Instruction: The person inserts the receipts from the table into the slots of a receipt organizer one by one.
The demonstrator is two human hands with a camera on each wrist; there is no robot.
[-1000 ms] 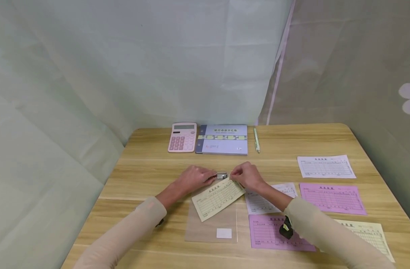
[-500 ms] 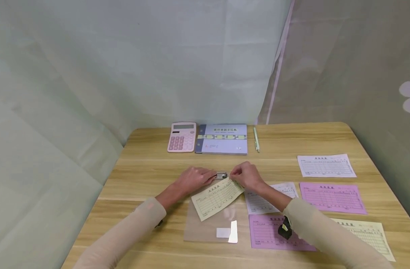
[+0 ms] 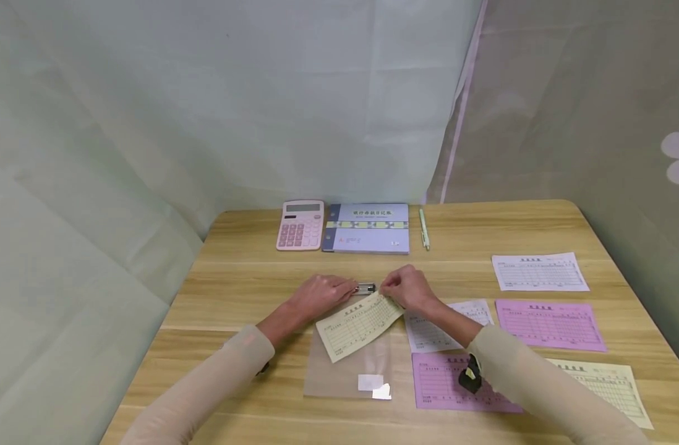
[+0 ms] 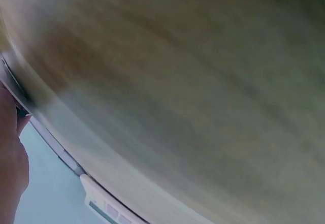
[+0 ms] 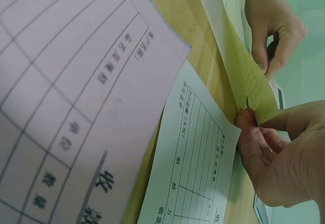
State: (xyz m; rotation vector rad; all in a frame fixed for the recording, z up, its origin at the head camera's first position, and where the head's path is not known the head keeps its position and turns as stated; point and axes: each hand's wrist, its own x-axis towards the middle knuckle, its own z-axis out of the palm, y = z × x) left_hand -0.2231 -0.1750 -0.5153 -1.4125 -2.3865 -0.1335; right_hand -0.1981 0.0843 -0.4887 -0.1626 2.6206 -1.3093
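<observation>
A see-through clipboard point(image 3: 328, 378) lies on the table with its metal clip point(image 3: 365, 288) at the far end. My left hand point(image 3: 324, 293) grips this clip with thumb and fingers; the left wrist view catches only part of the hand at its edge. A pale yellow receipt form point(image 3: 355, 329) lies slanted over the clipboard. Its upper right corner is pinched between the thumb and fingertips of my right hand point(image 3: 409, 289), close beside the clip. In the right wrist view the yellow form bends up toward these fingers. Whether its edge is under the clip cannot be told.
White point(image 3: 462, 318) and pink point(image 3: 451, 383) forms lie under and beside my right forearm. Further right are another white form point(image 3: 540, 272), a pink one point(image 3: 551, 326) and a yellow one point(image 3: 609, 386). A calculator point(image 3: 300, 225), an account book point(image 3: 367, 228) and a pen point(image 3: 424, 228) line the back.
Both hands and the yellow form keep nearly the same place. A bright glare patch has appeared at the clipboard's lower right corner and has shrunk since half a second ago.
</observation>
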